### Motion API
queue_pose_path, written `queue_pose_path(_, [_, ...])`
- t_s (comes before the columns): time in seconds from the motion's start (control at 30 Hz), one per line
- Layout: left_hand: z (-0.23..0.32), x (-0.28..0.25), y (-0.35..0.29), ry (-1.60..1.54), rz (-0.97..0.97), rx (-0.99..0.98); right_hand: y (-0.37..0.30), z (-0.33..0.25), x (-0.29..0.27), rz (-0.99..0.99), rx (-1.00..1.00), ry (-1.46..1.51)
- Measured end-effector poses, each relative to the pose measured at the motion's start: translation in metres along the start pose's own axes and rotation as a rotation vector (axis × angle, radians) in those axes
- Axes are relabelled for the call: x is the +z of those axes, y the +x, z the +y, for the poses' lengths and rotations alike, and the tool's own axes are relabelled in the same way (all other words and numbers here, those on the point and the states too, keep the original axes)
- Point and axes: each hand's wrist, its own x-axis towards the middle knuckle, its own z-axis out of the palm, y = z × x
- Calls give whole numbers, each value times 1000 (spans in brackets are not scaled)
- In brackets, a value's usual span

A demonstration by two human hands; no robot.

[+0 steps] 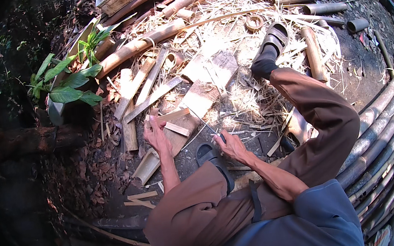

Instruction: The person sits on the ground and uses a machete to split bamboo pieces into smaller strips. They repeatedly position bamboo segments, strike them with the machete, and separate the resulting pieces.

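Observation:
My left hand (158, 136) is closed around the near end of a short split bamboo piece (176, 115), with its thumb and fingers pinching it. In my right hand (233, 147) is a knife (202, 121), held by its dark handle. Its thin blade points up and left, and the tip lies close to the far end of the bamboo piece. A second pale bamboo piece (177, 129) sits just below the first; whether my left hand touches it I cannot tell. Beneath them is a flat wooden board (200, 95), partly in bright sun.
Split bamboo lengths (153, 100) lie left of the board. Pale shavings (224, 18) cover the ground beyond it. My sandalled feet (275, 41) flank the work. Bamboo poles (376, 122) are stacked at the right, with more along the back. A leafy plant (65, 94) grows at the left.

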Motion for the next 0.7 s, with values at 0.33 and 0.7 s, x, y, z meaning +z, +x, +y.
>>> queue_pose_path(0.33, [25, -11, -32, 255, -174, -259, -18, -50, -2, -84, -239, -67])
queue_pose_path(0.7, [20, -1, -39, 228, -156, -197, 9, 9, -2, -60, -127, -138])
